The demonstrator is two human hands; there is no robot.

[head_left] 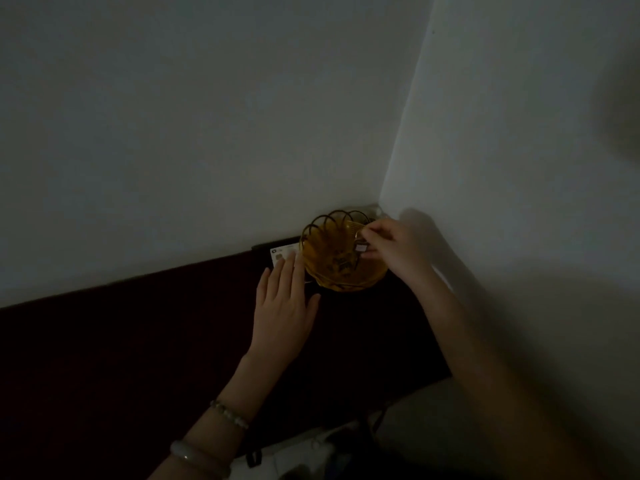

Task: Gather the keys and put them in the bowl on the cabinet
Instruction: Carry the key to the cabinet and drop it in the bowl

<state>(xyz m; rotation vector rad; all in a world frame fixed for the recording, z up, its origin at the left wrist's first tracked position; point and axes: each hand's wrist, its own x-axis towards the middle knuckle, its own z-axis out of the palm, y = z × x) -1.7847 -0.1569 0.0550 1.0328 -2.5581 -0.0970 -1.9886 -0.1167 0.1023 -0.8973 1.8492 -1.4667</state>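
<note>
An amber bowl [320, 233] with a looped, scalloped rim stands in the far corner of the dark cabinet top [138, 341]. Above the bowl's right side, my right hand [398, 245] pinches a bunch of keys [360, 245] by its ring, and the keys hang down inside the bowl. More small dark metal pieces [341, 265] lie on the bowl's bottom. My left hand [284, 306] lies flat on the cabinet just left of the bowl, fingers apart, with its fingertips over a white card.
A white card [282, 251] lies against the wall left of the bowl. Pale walls meet in a corner right behind the bowl. The cabinet's right edge ends near my right forearm. Something white and dark [311, 448] sits below the front edge. The light is very dim.
</note>
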